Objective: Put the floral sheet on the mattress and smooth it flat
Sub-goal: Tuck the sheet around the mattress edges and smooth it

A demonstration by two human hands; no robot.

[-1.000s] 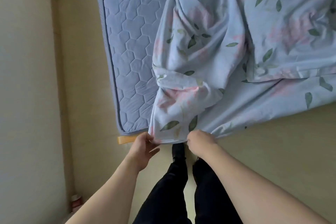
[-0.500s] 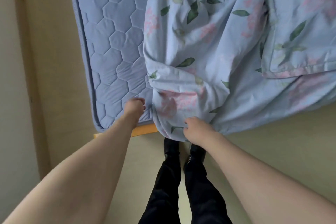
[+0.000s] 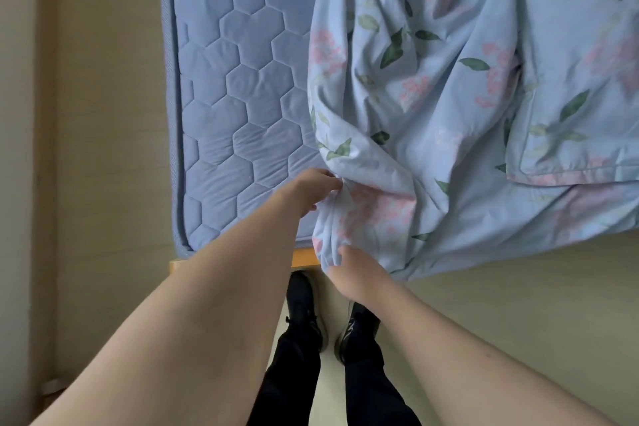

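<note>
In the head view, the pale blue cotton sheet printed with pink flowers and green leaves (image 3: pixel 449 114) lies bunched over the right part of the blue hexagon-quilted mattress (image 3: pixel 242 97), leaving the mattress's left strip and near-left corner bare. The left hand (image 3: pixel 311 190) pinches a fold at the sheet's left edge, just above the mattress's near edge. The right hand (image 3: pixel 352 273) grips the sheet's hanging hem where it drops past that edge, beside the yellow wooden bed frame (image 3: pixel 304 258).

The bare corner lies to the left of both hands, and the left hand is nearer it, so the sheet likely needs drawing leftward across the mattress. The sheet's far side and the mattress's right part run out of view. The right hand's fingertips are buried in cloth.
</note>
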